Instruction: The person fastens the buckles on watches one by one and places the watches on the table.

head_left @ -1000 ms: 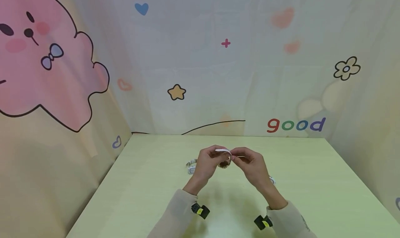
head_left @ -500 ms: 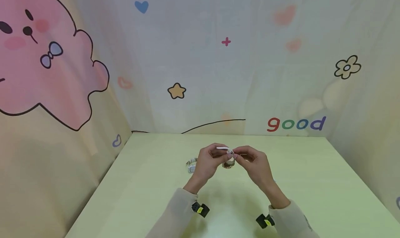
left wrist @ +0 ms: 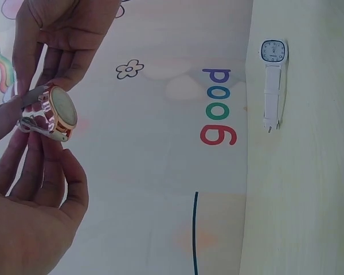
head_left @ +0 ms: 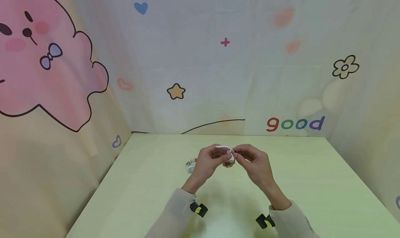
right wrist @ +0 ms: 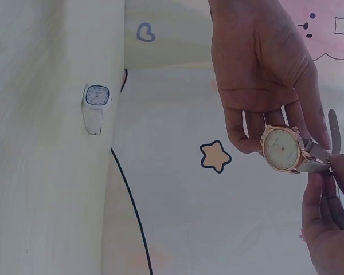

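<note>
Head view: left hand (head_left: pixel 207 162) and right hand (head_left: pixel 255 164) meet at the pale strap (right wrist: pixel 335 130) of a round rose-gold metal watch (right wrist: pixel 281 149), both pinching it above the pale green tabletop (head_left: pixel 150 182).
Held by fingertips alone, it could drop if either pinch loosens. Fingers obscure the strap's join; one white square-faced watch (head_left: pixel 191 169) is partly behind the left hand, another white watch (left wrist: pixel 273 51) shows only in the left wrist view.

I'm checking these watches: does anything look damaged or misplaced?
Nothing stands out. The gold-rimmed watch in the left hand and right hand, plus one white watch and another white watch on the table, show no obvious damage; scratches would be too small to tell.
</note>
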The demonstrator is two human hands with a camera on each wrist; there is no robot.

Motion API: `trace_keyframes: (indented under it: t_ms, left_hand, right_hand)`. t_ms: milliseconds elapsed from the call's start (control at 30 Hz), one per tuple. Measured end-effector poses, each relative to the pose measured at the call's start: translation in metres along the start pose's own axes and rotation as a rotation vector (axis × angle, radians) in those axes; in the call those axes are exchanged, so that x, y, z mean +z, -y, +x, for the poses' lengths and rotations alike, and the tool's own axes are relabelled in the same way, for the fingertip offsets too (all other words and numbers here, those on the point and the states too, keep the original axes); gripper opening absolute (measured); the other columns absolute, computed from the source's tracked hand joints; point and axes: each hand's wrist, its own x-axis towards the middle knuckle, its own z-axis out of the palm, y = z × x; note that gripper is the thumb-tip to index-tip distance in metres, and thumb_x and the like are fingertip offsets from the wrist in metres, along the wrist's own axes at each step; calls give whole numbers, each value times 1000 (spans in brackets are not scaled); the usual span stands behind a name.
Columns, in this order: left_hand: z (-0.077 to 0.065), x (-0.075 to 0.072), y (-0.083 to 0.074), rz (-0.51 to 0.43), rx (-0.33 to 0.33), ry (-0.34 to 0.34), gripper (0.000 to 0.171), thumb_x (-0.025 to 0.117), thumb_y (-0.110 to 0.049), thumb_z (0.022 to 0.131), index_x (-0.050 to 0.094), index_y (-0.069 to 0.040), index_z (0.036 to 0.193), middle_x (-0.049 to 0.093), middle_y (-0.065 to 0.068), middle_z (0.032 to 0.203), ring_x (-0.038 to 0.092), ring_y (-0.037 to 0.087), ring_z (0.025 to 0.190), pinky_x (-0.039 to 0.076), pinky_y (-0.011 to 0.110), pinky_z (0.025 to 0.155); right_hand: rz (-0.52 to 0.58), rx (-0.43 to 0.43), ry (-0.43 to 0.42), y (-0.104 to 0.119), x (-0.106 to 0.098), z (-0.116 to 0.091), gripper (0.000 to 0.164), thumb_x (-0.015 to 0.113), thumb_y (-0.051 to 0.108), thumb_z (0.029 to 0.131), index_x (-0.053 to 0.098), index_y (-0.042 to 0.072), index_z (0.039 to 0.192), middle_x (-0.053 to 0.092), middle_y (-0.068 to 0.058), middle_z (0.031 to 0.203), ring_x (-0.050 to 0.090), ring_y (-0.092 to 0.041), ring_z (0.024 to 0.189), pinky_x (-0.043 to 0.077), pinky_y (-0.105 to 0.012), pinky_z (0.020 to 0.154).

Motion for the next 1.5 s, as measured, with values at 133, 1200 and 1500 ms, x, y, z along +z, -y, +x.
trace_keyframes:
  t_ms: [133, 1200, 1500]
  left_hand:
    - [-2, -1, 1, 13, -33, 27, 28, 72, -26, 91, 70, -7, 111, 71, 10, 107, 71, 13, 88, 59, 31, 82]
    - [-2, -6, 5, 67, -4, -48, 23, 69, -21, 92, 72, -5, 109, 71, 21, 102, 69, 20, 82, 58, 25, 75]
    - [-2, -6, 9, 121, 28, -62, 23, 69, -23, 93, 73, -7, 108, 72, 15, 99, 69, 30, 85, 58, 29, 75]
  right_hand:
    - [12, 19, -11, 0, 0, 0, 15, 70, 6, 90, 71, 3, 105, 71, -13, 100, 69, -9, 92, 52, -12, 86]
    - [-36, 133, -37, 4, 8, 7, 16, 70, 16, 92, 71, 6, 103, 71, -9, 100, 65, 1, 88, 54, -15, 78]
    - [-159, -46, -56, 4, 11, 13, 16, 73, 9, 88, 72, 8, 103, 73, -4, 101, 66, -13, 91, 56, -22, 78]
